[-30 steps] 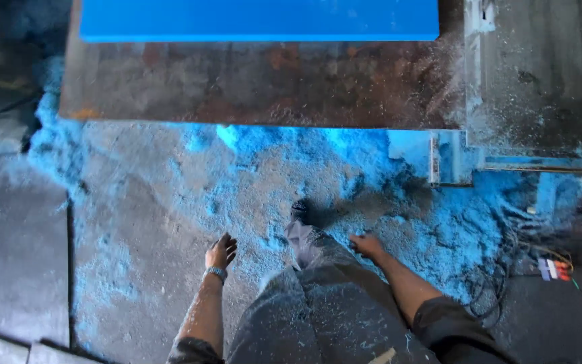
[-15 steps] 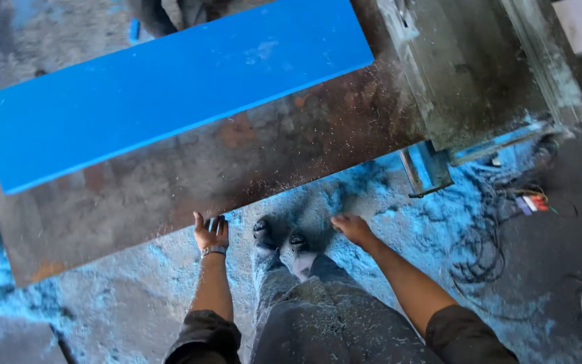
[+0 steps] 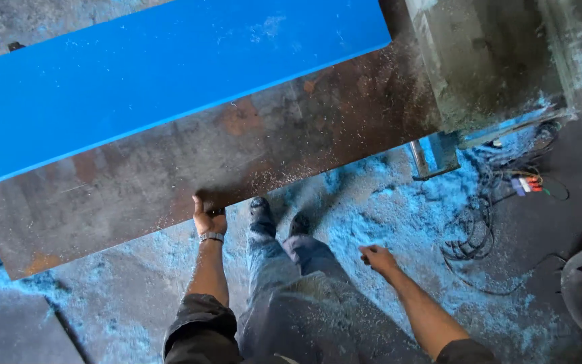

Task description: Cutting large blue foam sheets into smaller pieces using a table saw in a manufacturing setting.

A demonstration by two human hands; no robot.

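Seen from above, a person stands at a workbench, looking down past their own legs and dusty shoes [image 3: 277, 226].

At the far left and across the top, a long bright-blue panel [image 3: 170, 74] lies flat on a rusty steel table top [image 3: 250, 158], slanting upward to the right and speckled with pale shavings. The panel sits back from the near edge, well apart from both hands. It looks rigid and smooth-faced, probably fairly heavy for its length, and dusty enough to be slippery; its long edges or its two ends look like the safest places to take hold.

Just left of centre, the left hand [image 3: 209, 219] rests on the near edge of the table top, fingers curled over the rim, gripping the steel plate itself. The plate looks thick, stiff and very heavy, with a raw edge.

Right of centre, the right hand [image 3: 375, 257] hangs free beside the leg, loosely curled and holding nothing.

Blue sawdust [image 3: 385, 209] covers the concrete floor. Further right stands a grey metal machine housing [image 3: 500, 61], and below it a tangle of dark cables [image 3: 486, 229] trails across the floor.
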